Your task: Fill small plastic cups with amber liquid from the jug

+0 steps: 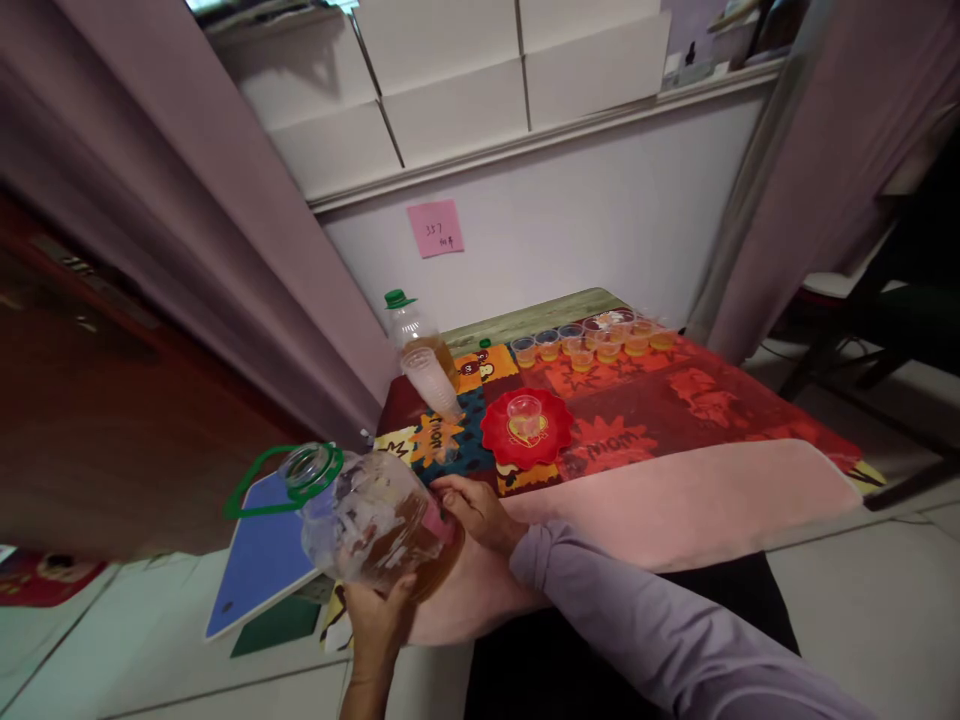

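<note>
A big clear plastic jug (367,510) with amber liquid in its base end lies tilted over the table's left front, its mouth pointing left. A green ring with a loop handle (244,490) circles its neck, and no cap shows on the mouth. My left hand (375,615) grips the jug's near side from below. Against its base end, my right hand (480,510) has its fingers curled on the jug, partly hidden. Beyond them, a clear plastic cup (525,412) stands on a red scalloped plate (493,430).
Several clear cups (582,356) with some yellow-orange liquid line the table's back right. A second jug (409,322) with a green cap stands at the back left, behind a leaning stack of cups (431,380). A small green cap (485,342) lies nearby. A blue board (262,560) is at left.
</note>
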A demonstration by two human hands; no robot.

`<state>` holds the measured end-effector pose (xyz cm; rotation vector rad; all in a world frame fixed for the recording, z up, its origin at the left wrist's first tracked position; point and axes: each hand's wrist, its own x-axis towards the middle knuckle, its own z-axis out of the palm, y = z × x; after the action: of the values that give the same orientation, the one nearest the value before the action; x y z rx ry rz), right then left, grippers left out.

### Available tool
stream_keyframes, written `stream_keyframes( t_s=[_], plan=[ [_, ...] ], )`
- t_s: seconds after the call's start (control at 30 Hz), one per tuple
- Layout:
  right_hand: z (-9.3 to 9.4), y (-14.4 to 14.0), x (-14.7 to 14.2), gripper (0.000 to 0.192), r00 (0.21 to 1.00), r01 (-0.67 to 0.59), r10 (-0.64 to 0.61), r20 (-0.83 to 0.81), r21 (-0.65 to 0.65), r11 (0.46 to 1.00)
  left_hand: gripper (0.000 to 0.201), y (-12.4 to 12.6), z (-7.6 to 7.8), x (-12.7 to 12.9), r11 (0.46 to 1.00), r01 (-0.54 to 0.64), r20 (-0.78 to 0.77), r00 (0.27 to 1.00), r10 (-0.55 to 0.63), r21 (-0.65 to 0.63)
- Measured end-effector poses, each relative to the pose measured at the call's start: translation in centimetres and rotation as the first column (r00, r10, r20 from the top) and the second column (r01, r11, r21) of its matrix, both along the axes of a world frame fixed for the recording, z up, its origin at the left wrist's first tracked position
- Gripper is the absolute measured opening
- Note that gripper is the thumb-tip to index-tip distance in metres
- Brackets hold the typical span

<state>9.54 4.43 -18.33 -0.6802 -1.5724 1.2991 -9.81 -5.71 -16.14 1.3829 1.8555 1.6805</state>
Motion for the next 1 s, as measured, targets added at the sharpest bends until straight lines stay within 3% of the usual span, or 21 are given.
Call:
stream_keyframes(
  t_s=[0.13, 0.23, 0.4, 0.6, 0.8, 1.0],
  plan=[
    [-0.6, 0.4, 0.4, 0.074, 0.998, -0.058, 0.059, -0.032, 0.025, 0.998, 0.089, 0.1, 1.4, 1.0, 0.997, -0.066, -0.011, 0.998, 0.065, -0.033],
    [-0.5, 0.3, 0.9, 0.086, 0.996, -0.084, 0.084, -0.025, -0.007, 0.996, 0.095, 0.5, 2.8, 2.0, 0.994, -0.107, -0.058, 0.993, 0.104, -0.039],
    [-0.1, -0.1, 1.7, 0.100, 0.983, -0.126, 0.106, -0.153, -0.123, 0.984, 0.107, 1.5, 5.7, 3.4, 0.994, -0.019, -0.163, 0.987, 0.002, -0.108],
    [0.8, -0.7, 1.6, 0.081, 0.942, -0.226, 0.170, -0.290, -0.171, 0.959, 0.107, 2.3, 8.5, 3.8, 0.984, -0.036, -0.454, 0.890, -0.049, -0.176],
    [1.5, -1.2, 1.4, 0.082, 0.852, -0.419, 0.280, -0.443, -0.256, 0.871, 0.101, 2.9, 10.6, 3.8, 0.957, -0.078, -0.593, 0.798, -0.109, -0.280],
    [0.8, -1.8, 1.4, 0.092, 0.815, -0.504, 0.255, -0.520, -0.419, 0.755, 0.093, 3.7, 12.4, 4.8, 0.950, -0.043, -0.703, 0.683, -0.197, -0.308]
  ],
)
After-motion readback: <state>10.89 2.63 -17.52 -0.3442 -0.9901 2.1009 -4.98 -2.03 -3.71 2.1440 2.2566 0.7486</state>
